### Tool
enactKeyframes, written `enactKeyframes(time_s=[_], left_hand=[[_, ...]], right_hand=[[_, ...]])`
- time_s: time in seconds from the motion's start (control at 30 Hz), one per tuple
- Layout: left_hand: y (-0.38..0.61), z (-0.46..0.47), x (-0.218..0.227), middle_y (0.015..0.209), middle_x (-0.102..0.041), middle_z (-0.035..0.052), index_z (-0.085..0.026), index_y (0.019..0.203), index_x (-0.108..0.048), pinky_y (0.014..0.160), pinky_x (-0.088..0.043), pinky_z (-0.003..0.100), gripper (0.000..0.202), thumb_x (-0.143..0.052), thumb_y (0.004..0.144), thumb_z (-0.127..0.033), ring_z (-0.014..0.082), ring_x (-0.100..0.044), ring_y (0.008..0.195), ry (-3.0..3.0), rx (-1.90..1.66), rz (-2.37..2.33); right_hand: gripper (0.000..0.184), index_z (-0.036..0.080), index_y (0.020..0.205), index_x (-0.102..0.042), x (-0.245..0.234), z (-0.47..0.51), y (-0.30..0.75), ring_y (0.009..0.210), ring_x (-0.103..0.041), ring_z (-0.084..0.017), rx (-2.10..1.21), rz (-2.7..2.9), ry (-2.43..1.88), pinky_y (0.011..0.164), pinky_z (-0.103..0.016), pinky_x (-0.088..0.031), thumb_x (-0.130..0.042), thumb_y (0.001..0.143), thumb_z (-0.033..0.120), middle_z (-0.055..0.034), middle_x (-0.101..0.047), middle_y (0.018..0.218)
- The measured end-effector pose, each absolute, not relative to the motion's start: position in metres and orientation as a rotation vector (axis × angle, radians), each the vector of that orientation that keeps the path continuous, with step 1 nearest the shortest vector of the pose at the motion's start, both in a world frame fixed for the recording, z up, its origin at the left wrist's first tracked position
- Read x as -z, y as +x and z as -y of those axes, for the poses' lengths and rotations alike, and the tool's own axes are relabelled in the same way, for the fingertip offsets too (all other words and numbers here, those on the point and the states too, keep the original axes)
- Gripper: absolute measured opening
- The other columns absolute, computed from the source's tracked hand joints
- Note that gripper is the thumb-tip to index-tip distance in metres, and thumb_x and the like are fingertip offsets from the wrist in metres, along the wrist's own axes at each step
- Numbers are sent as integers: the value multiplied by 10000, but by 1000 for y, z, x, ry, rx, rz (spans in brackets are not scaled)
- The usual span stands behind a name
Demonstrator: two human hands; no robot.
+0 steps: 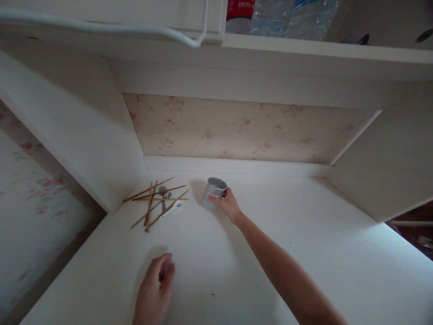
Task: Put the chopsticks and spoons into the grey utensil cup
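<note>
My right hand (227, 204) reaches forward across the white desk (304, 253) and grips a small white perforated cup (213, 190), which tilts slightly. My left hand (157, 286) hovers low over the desk near the front, fingers loosely curled with nothing visible in them. To the left of the cup lies a loose pile of wooden chopsticks (154, 198) mixed with a metal spoon (164, 198) and a white ceramic spoon (173, 209).
A floral-papered back panel (237, 128) and white side walls enclose the desk nook. A shelf above holds plastic bottles (287, 16). A white cable (135, 29) runs along the top. Floral wallpaper shows at far left.
</note>
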State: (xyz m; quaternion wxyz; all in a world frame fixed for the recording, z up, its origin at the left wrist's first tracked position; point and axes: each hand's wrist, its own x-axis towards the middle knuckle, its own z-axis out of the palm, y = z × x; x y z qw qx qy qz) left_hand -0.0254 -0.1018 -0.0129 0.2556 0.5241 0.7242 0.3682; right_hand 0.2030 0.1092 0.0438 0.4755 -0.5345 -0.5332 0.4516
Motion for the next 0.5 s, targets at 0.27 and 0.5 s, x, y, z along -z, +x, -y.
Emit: enactKeyframes(time_s=[0.27, 0.5], left_hand=[[-31, 97, 18, 941, -698, 95, -344, 994, -613, 744, -589, 401, 344, -428, 826, -580, 276, -691, 869, 1463, -921, -1868], [-30, 98, 21, 929, -691, 87, -343, 989, -599, 750, -575, 382, 344, -403, 852, -591, 259, -687, 828, 1450, -931, -1893]], right_hand=[[712, 183, 1203, -512, -31, -187, 124, 1050, -620, -242, -868, 1376, -1384, 924, -392, -465, -831, 585, 335, -80, -659, 1141], [790, 172, 1295, -457, -22, -205, 103, 1175, -548, -267, -803, 1442, -1392, 997, -405, -415, -811, 602, 305, -122, -591, 1261]])
